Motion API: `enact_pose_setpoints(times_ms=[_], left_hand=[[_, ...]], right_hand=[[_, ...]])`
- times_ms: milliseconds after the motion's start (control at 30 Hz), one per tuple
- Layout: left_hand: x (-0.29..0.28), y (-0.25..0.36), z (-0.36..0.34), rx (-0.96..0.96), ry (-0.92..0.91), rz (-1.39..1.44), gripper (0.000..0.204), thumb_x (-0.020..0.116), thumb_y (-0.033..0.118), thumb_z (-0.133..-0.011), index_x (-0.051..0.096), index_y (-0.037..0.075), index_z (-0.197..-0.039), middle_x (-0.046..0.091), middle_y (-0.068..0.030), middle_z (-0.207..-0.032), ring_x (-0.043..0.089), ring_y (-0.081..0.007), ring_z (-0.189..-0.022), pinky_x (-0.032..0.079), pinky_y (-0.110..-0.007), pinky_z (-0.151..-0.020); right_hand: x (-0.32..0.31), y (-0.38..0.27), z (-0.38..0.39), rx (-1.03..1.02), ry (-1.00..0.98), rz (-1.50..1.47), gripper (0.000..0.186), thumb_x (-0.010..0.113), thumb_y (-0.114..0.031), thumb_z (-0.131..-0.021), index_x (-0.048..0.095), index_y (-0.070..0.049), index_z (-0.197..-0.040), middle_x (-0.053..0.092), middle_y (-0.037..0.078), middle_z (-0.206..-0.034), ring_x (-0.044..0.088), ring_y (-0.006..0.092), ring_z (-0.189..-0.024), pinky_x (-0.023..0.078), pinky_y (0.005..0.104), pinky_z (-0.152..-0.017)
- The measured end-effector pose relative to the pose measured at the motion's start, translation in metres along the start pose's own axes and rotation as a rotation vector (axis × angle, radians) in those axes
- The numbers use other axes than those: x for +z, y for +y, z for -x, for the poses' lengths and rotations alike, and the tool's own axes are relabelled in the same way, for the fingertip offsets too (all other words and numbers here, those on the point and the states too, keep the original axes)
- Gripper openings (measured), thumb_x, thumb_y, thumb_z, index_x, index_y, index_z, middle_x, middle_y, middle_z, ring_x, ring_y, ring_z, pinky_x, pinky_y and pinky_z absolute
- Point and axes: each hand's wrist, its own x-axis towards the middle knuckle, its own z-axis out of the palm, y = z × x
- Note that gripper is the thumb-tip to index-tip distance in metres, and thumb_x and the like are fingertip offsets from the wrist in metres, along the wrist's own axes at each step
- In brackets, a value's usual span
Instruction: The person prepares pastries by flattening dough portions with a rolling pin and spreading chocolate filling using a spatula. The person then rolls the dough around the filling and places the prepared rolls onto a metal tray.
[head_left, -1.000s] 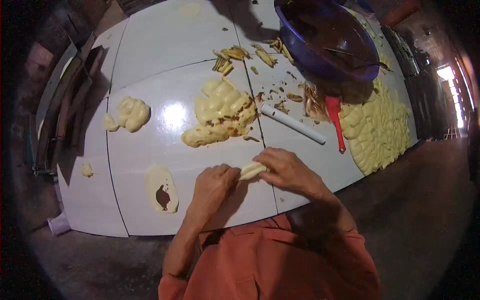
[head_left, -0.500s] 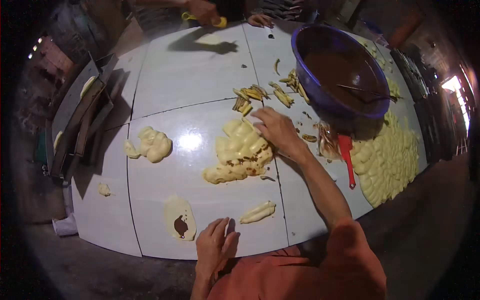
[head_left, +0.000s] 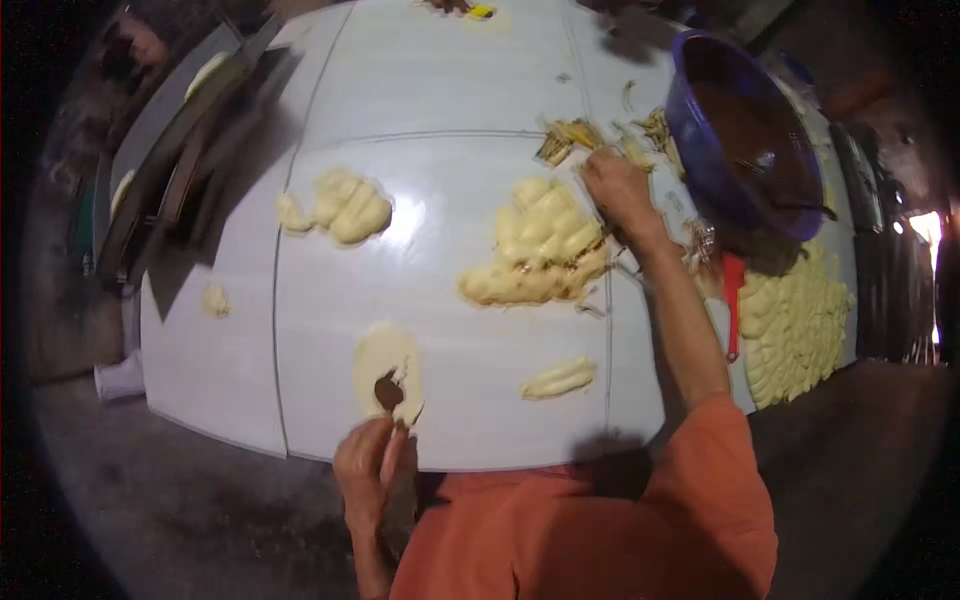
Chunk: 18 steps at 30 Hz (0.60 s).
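Observation:
A flattened oval of pale dough [head_left: 375, 348] lies near the table's front edge, with a dab of dark brown paste [head_left: 389, 391] on it. My left hand [head_left: 368, 462] is closed at the oval's near edge, its fingertips pinching the rim. Farther off, my right hand [head_left: 619, 192] reaches past a lumpy dough mound [head_left: 545, 225] to a small pile of yellow-brown strips [head_left: 570, 138]. Its fingers bend down beside the strips; blur hides whether they grip any. Between my arms rests a long, shaped dough roll [head_left: 560, 379].
At the right stand a purple basin [head_left: 690, 130] of brown liquid and a red-handled tool [head_left: 733, 305]. Many shaped dough pieces [head_left: 795, 320] cover the right edge. Another dough lump [head_left: 350, 205] sits left, near a metal-and-wood frame [head_left: 175, 165]. Another person's hand [head_left: 447, 6] works at the far edge.
My left hand has moved left onto the flattened dough's near edge and closed there. My right hand has moved slightly farther out, toward the strips. The whole view has shifted.

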Motion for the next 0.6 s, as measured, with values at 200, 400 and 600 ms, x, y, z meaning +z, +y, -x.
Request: enact_pose_setpoints(times_ms=[200, 400, 600], left_hand=[[-0.02, -0.045, 0.001, -0.003, -0.004, 0.018, 0.022, 0.079, 0.01, -0.087, 0.074, 0.003, -0.108, 0.075, -0.0137, -0.105, 0.073, -0.0296, -0.089, 0.058, -0.038, -0.075], [-0.023, -0.073, -0.004, 0.17, -0.093, -0.005, 0.024, 0.082, 0.02, -0.085, 0.076, 0.009, -0.105, 0.074, -0.0087, -0.103, 0.072, -0.0267, -0.088, 0.056, -0.039, -0.075], [-0.019, -0.088, -0.033, 0.354, -0.07, 0.079, 0.017, 0.08, 0.02, -0.086, 0.074, 0.012, -0.1, 0.072, -0.0031, -0.096, 0.069, -0.0216, -0.079, 0.051, -0.036, -0.066]], right_hand=[[-0.046, -0.037, 0.039, 0.218, 0.011, -0.405, 0.036, 0.064, -0.028, -0.098, 0.072, 0.004, -0.113, 0.077, 0.017, -0.105, 0.073, 0.0249, -0.081, 0.056, 0.0378, -0.073], [-0.075, -0.21, 0.143, -0.07, -0.275, -0.659, 0.018, 0.072, -0.018, -0.092, 0.072, -0.001, -0.101, 0.073, 0.014, -0.092, 0.071, 0.0236, -0.077, 0.056, 0.0343, -0.07], [-0.032, -0.291, 0.191, -0.383, -0.279, -0.577, 0.013, 0.078, -0.013, -0.087, 0.071, -0.006, -0.095, 0.069, 0.009, -0.083, 0.067, 0.0264, -0.068, 0.053, 0.0378, -0.059]])
